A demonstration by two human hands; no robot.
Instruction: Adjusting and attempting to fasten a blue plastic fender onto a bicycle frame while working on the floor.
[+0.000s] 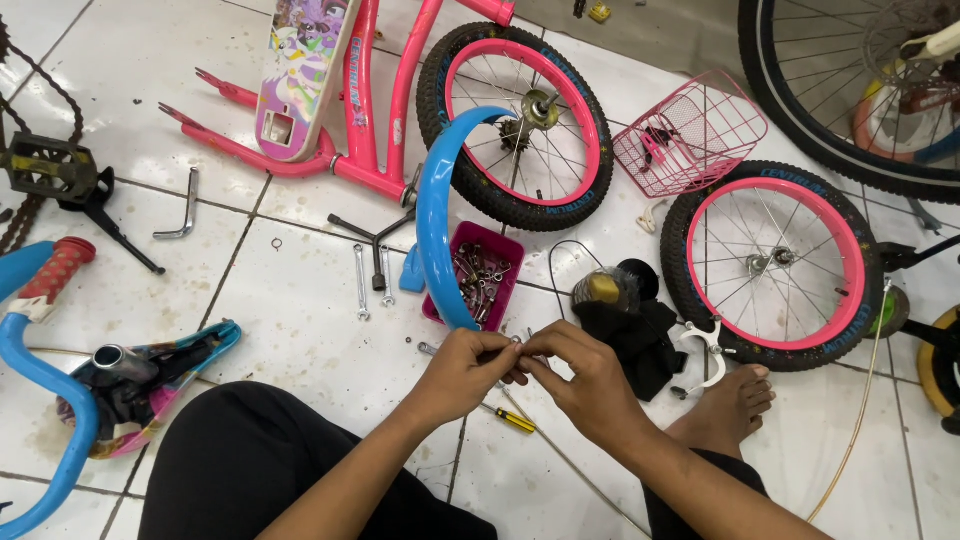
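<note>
My left hand and my right hand meet over the tiled floor, fingertips pinched together on a small metal fastener at the near end of a blue bicycle mudguard. The mudguard arches up and away from my hands toward a pink-rimmed wheel. Just beyond my fingers sits a magenta tray of small metal parts. A yellow-handled screwdriver lies on the floor under my hands.
A pink bike frame lies at the back. A pink wire basket, a second pink-rimmed wheel, a white brake caliper, spanners, an allen key and blue handlebars surround me. My bare foot rests at right.
</note>
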